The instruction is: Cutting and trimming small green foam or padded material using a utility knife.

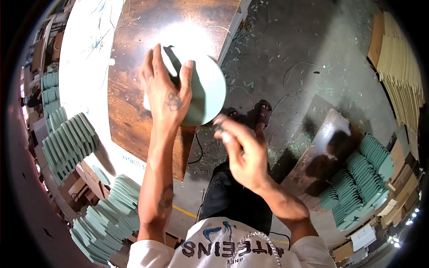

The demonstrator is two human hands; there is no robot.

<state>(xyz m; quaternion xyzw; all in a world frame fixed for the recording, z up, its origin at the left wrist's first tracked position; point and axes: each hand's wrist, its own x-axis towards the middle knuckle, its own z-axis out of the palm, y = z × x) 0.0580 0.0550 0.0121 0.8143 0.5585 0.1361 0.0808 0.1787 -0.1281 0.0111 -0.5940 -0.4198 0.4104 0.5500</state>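
Observation:
A pale green round disc (208,91) lies on the brown wood-grain table (129,114), reaching past its near right corner. My left hand (166,87) rests on the left part of the disc, thumb and fingers stretched apart. Its shadow falls across the disc's face. Just off the disc's lower right edge is my right hand (246,156), its fingers curled together. Something small and dark shows at those fingertips, too blurred to name.
Stacks of pale green pieces (71,140) stand at the left, with further green stacks (362,183) on a low board at the right. Yellowish stacked sheets (397,67) are at the far right. Scraps and strands litter the grey floor (286,49).

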